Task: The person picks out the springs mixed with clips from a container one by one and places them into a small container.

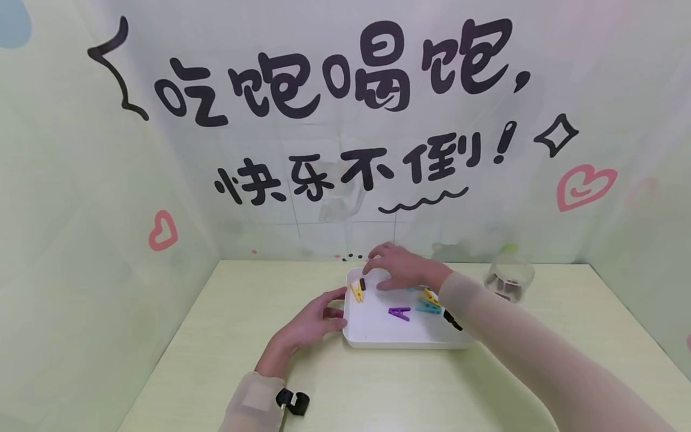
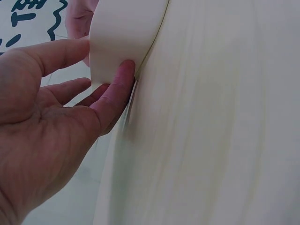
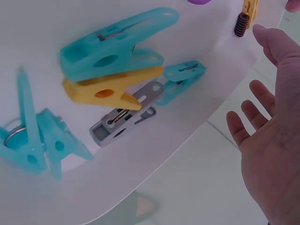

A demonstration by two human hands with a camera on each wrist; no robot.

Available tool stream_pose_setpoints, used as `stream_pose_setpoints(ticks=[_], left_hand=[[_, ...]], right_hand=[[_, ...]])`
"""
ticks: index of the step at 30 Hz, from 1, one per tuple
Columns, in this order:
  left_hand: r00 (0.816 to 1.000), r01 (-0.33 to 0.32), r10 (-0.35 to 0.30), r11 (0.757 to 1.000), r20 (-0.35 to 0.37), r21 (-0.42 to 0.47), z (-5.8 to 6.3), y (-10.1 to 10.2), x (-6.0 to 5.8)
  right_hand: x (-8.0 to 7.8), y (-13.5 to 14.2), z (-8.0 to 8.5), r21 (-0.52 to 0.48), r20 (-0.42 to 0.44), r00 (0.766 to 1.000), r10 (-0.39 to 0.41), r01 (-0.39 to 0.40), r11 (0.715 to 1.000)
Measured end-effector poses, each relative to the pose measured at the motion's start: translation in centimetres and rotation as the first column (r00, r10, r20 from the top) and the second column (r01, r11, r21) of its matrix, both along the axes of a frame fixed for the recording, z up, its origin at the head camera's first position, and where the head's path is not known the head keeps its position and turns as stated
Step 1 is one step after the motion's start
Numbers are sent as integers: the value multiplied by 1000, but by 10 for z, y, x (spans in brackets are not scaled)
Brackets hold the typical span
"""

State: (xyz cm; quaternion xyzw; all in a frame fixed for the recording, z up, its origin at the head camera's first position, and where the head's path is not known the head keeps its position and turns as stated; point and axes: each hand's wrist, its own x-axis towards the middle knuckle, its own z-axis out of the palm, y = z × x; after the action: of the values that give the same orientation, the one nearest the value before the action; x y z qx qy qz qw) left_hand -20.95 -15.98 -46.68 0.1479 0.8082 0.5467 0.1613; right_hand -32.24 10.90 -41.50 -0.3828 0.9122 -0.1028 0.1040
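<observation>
A white tray (image 1: pixel 407 336) lies on the table with several clothespins in it. My left hand (image 1: pixel 313 318) is at its left end, fingers resting against the outer wall. My right hand (image 1: pixel 402 267) is over the tray's far side, fingers spread and slightly bent, holding nothing. Near the left wall are a yellow clothespin (image 1: pixel 357 292) and a dark ribbed piece (image 3: pixel 241 24). A purple clothespin (image 1: pixel 399 313) lies mid-tray. In the right wrist view, a teal clothespin (image 3: pixel 117 44), another yellow clothespin (image 3: pixel 105 89) and a grey clothespin (image 3: pixel 124 115) lie bunched, with more teal ones around them.
A clear container (image 1: pixel 510 279) with dark contents stands at the table's back right. The pale wood table (image 1: pixel 259 288) meets a white printed sheet (image 1: pixel 302 240) hanging behind it and at both sides. My right forearm (image 1: pixel 518 336) crosses over the tray's right end.
</observation>
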Motion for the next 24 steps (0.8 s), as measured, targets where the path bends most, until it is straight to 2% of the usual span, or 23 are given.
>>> stream_pose_setpoints(ticks=[7, 12, 24], left_hand=[[1000, 6, -6, 1000, 6, 12, -3, -1, -2], [1000, 19, -19, 1000, -6, 22, -3, -1, -4], [1000, 3, -3, 1000, -2, 16, -3, 0, -2]], right_hand=[[-7, -15, -14, 103, -40, 999, 32, -28, 994], [-8, -19, -20, 141, -45, 999, 21, -14, 990], [-5, -16, -25, 112, -53, 998, 19, -13, 994]])
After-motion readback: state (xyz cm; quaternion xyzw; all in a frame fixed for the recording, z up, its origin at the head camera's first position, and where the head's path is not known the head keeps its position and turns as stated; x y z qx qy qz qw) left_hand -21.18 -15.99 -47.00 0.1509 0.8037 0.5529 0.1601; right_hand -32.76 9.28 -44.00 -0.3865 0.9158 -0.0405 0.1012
